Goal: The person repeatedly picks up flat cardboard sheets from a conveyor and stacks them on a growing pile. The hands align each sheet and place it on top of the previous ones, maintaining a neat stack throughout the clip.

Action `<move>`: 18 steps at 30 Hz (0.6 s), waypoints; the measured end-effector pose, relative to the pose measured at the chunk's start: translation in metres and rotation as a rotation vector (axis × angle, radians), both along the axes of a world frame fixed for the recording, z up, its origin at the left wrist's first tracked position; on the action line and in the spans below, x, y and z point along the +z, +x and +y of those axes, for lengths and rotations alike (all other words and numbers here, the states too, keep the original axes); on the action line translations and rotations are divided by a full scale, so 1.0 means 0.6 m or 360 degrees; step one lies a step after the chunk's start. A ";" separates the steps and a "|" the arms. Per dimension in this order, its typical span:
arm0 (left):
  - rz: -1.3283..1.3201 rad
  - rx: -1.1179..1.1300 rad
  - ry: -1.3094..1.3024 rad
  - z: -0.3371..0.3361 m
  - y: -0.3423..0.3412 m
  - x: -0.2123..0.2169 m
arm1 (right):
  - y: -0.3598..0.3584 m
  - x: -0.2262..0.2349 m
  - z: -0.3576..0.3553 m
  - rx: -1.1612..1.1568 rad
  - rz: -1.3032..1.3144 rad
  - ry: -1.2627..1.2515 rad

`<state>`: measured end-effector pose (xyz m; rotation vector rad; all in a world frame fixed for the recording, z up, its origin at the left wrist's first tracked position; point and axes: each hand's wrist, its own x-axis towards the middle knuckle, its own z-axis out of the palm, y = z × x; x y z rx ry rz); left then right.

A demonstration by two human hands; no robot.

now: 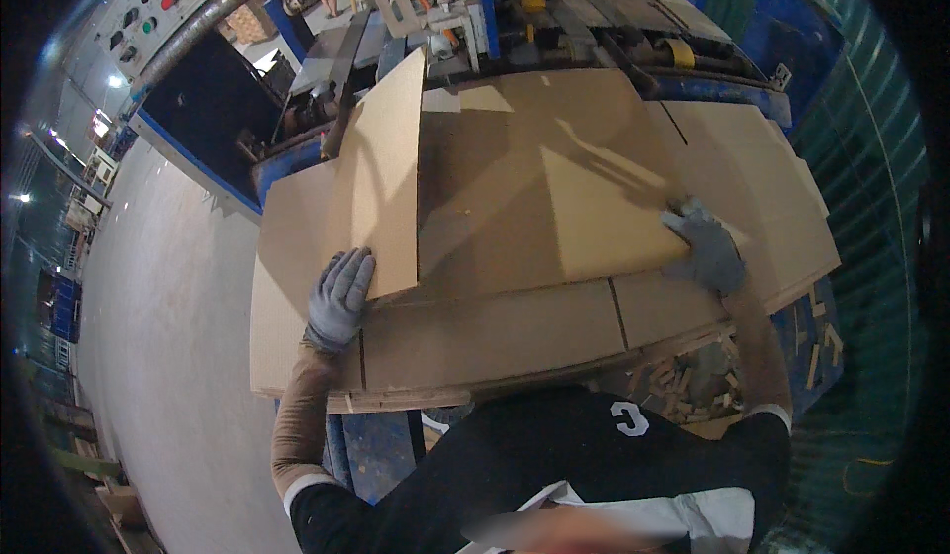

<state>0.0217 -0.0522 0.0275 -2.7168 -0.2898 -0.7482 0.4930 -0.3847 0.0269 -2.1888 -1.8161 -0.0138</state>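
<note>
Both of my hands wear grey gloves and work on the top brown cardboard sheet [475, 208]. Its left panel [384, 173] is bent up along a crease and stands tilted. At that panel's near corner, my left hand [339, 297] is closed, fingers together on the board, its thumb hidden. My right hand [708, 247] is closed at the sheet's right edge, fingertips pointing left; what lies under its palm is hidden. Beneath lies a stack of flat, slotted cardboard sheets [495, 336], wider than the top piece.
A machine with rollers and metal arms [426, 20] stands just beyond the stack. Its control panel with buttons [148, 10] is at the upper left. Cardboard scraps [683, 386] lie by my right forearm. A green corrugated wall [881, 257] closes the right side.
</note>
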 end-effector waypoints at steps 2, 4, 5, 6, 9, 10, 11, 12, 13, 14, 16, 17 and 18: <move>-0.0020 -0.0002 -0.0017 0.022 0.026 -0.002 | 0.030 -0.005 0.032 -0.0095 0.0029 -0.0023; -0.0016 -0.0055 -0.0043 0.057 0.091 -0.004 | 0.060 -0.016 0.087 -0.0167 0.0074 0.0099; -0.0003 0.0109 -0.0098 0.075 0.123 -0.001 | 0.075 -0.019 0.116 -0.0228 0.0191 0.0101; 0.0008 0.0236 -0.0155 0.094 0.156 0.004 | 0.090 -0.023 0.143 -0.0247 -0.0026 0.0183; -0.0107 0.0521 -0.0245 0.123 0.217 0.012 | 0.108 -0.049 0.186 -0.0274 -0.0475 0.0076; -0.0219 0.0529 -0.0194 0.127 0.219 0.013 | 0.116 -0.055 0.186 -0.0463 -0.0363 0.0330; -0.0262 0.0507 -0.0309 0.124 0.199 0.012 | 0.128 -0.059 0.163 -0.0641 -0.0380 0.0393; -0.0341 0.0473 -0.0336 0.117 0.169 0.008 | 0.137 -0.065 0.137 -0.0806 -0.0384 0.0458; -0.0397 0.0374 -0.0532 0.114 0.129 0.002 | 0.154 -0.070 0.101 -0.0862 -0.0426 0.0557; -0.0501 0.0593 -0.0593 0.101 0.082 -0.012 | 0.185 -0.063 0.046 -0.0937 -0.0672 0.0516; -0.0741 0.0797 -0.0728 0.087 -0.020 -0.048 | 0.252 -0.060 -0.092 -0.1482 -0.0633 0.0523; -0.0749 0.1068 -0.0929 0.069 -0.078 -0.073 | 0.287 -0.061 -0.170 -0.1951 -0.0365 0.0646; -0.0688 0.1304 -0.0888 0.052 -0.134 -0.096 | 0.323 -0.068 -0.246 -0.2211 -0.0205 0.0671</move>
